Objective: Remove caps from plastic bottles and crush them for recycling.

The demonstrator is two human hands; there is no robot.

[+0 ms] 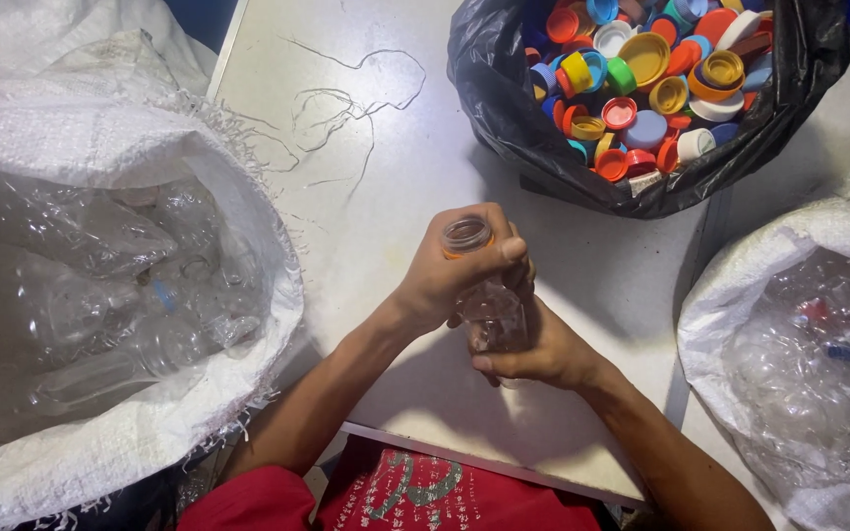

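Clear plastic bottle [489,310] stood above the worktop [395,197], left hand [455,270] closed round its neck ring, right hand [538,349] clasping the base; a firm base hold would steady any twisting.

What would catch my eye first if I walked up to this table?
Probably the black bag at the top right, heaped with bright bottle caps. Then the clear bottle in the middle, gripped by the left hand near its neck and the right hand lower down, between two white sacks of clear plastic.
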